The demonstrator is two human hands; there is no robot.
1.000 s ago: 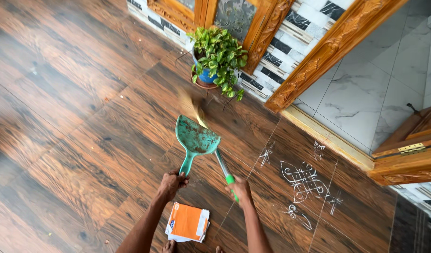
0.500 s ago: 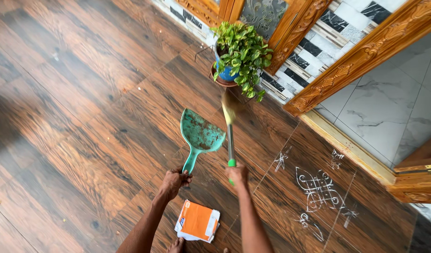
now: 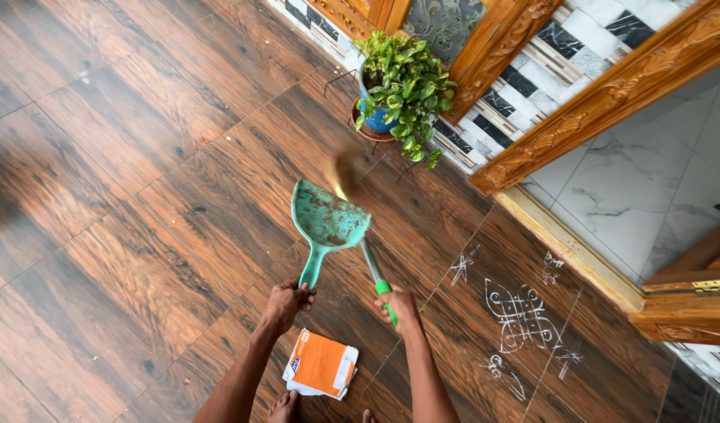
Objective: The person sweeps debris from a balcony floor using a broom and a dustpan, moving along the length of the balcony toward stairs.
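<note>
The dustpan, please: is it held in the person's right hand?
No, the left hand grips the handle of the green dustpan, while the right hand holds the broom.

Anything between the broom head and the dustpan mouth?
Nothing visible. The broom head, blurred, sits right at the far lip of the green dustpan, with only bare floor around. The potted plant stands farther off, behind the broom.

I'm looking down at dark wood-grain floor tiles [image 3: 140,180] with white chalk drawings [image 3: 524,317]. A carved wooden door frame [image 3: 602,94] is bordering white marble flooring [image 3: 649,196], and daylight is falling evenly.
</note>
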